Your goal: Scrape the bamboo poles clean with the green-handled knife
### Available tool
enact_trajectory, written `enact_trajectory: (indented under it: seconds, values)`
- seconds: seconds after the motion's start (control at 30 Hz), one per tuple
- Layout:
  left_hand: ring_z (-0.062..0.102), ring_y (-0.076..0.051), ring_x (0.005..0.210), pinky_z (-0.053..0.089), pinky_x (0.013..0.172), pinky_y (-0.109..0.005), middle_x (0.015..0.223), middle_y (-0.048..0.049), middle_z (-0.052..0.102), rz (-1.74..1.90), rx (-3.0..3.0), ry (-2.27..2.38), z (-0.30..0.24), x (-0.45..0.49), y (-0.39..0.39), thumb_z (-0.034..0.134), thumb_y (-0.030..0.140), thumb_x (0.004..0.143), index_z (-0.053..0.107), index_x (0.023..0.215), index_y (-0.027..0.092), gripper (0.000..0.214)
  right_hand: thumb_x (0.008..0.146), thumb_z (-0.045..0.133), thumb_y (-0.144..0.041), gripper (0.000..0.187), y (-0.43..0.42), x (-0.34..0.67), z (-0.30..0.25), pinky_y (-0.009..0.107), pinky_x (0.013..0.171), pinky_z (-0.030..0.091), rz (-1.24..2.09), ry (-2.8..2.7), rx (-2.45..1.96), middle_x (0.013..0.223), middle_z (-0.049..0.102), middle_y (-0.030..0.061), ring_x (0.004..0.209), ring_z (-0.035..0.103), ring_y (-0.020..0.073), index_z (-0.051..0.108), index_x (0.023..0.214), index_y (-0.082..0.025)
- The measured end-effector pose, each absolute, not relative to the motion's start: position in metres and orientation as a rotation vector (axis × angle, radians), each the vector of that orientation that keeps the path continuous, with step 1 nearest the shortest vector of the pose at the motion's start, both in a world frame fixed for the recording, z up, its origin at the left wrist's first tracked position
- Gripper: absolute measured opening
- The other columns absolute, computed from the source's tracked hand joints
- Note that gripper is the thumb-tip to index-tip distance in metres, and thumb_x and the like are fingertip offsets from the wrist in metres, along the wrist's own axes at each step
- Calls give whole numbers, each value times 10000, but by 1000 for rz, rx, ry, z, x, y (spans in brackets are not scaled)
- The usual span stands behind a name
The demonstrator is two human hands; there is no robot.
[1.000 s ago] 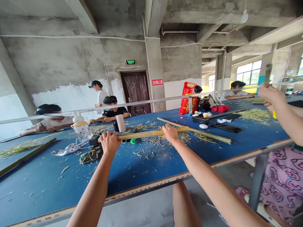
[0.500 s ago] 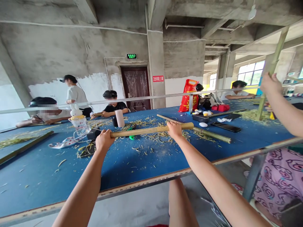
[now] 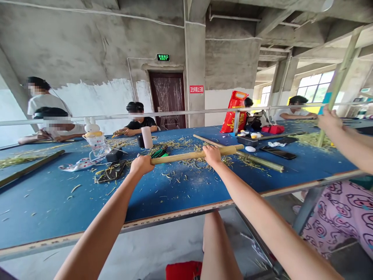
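My left hand [image 3: 142, 164] is wrapped round the left end of a pale bamboo stick [image 3: 180, 157]. Farther along, my right hand [image 3: 212, 154] grips the same stick near its thicker right part. A narrower end shows just past that thick part; I cannot tell whether it is one piece or two. The stick is held nearly level above the blue table [image 3: 175, 198]. Behind it lie a green-handled tool [image 3: 160, 153], partly covered, and a greenish bamboo pole [image 3: 262, 161] among shavings.
A black phone [image 3: 278, 153], a pink cylinder [image 3: 147, 137], a rabbit-topped bottle [image 3: 96, 142] and a dark pouch [image 3: 112, 172] stand or lie around. A metal rail [image 3: 175, 113] crosses the table. At right, a co-worker's hands [image 3: 330, 120] hold an upright bamboo pole [image 3: 344, 74].
My left hand has moved right, closer to my right hand. A narrow end now shows beyond the stick's thick part. The standing person at the back has moved left.
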State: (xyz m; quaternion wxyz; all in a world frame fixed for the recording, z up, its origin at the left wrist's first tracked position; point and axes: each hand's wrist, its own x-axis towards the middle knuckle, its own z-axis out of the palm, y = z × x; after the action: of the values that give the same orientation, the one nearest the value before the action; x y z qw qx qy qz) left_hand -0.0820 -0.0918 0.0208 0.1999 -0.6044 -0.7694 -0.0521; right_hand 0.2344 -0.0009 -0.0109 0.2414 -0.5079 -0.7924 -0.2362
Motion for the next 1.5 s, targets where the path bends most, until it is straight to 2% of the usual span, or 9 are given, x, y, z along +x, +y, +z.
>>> enact_trajectory:
  seconds: [0.1, 0.2, 0.27, 0.37, 0.6, 0.83, 1.03, 1.2, 1.5]
  values:
    - [623, -275, 783, 471, 623, -321, 834, -111, 659, -128, -1734, -2171, 21, -74, -93, 482, 378, 649, 635, 839, 182, 314, 733, 536, -83, 219, -6, 229, -8, 326, 753, 364, -655, -2195, -1367, 938, 627, 114, 864, 568, 221, 557, 942, -144]
    - [625, -275, 735, 463, 589, -316, 786, -113, 660, -98, -1961, -2087, 19, -47, -91, 487, 397, 654, 633, 776, 170, 296, 814, 436, -80, 208, -17, 207, -6, 316, 773, 351, -672, -2257, -1275, 960, 620, 113, 905, 550, 206, 557, 967, -153]
    - [625, -262, 737, 459, 591, -307, 791, -91, 660, -127, -2032, -2013, 18, -23, -88, 469, 420, 677, 625, 820, 188, 315, 875, 335, -100, 251, -26, 189, -5, 314, 790, 340, -694, -2305, -1174, 976, 609, 113, 928, 533, 199, 551, 985, -165]
    - [622, -253, 755, 453, 595, -294, 821, -94, 655, -252, -2017, -1952, 19, 0, -85, 489, 382, 671, 602, 906, 183, 328, 879, 290, -83, 279, -34, 174, -6, 335, 756, 350, -770, -2277, -1099, 947, 598, 138, 875, 536, 217, 547, 974, -141]
    - [620, -264, 752, 455, 614, -317, 827, -108, 653, -140, -1984, -1880, 17, -9, -90, 463, 420, 712, 565, 956, 169, 364, 864, 327, -72, 259, -32, 167, -14, 305, 736, 377, -728, -2364, -1078, 938, 597, 122, 861, 553, 199, 536, 998, -151]
    - [622, -251, 782, 433, 635, -308, 873, -85, 651, -233, -1626, -2064, 32, -63, -99, 429, 295, 756, 505, 1014, 200, 284, 824, 363, -33, 270, -13, 195, -13, 283, 655, 376, -660, -2234, -1241, 887, 622, 118, 759, 577, 187, 544, 993, -139]
    - [601, -237, 831, 384, 630, -289, 928, -63, 633, -447, -1420, -1999, 34, -97, -119, 390, 285, 794, 502, 978, 206, 229, 836, 340, -59, 278, -2, 217, -7, 321, 773, 329, -679, -2108, -1238, 957, 620, 123, 909, 526, 223, 541, 1005, -149]
    - [584, -242, 770, 323, 544, -282, 931, -69, 607, -643, -1140, -2054, 29, -134, -136, 365, 348, 815, 489, 961, 199, 243, 698, 530, -82, 225, 17, 268, -13, 337, 787, 300, -606, -1770, -1450, 884, 619, 95, 875, 494, 245, 545, 910, -158]
    - [571, -245, 798, 340, 550, -281, 971, -58, 592, -793, -1015, -2140, 25, -162, -136, 418, 280, 759, 490, 951, 209, 218, 700, 491, -75, 231, 20, 275, -7, 348, 810, 283, -603, -1713, -1423, 881, 599, 90, 888, 465, 249, 553, 901, -171]
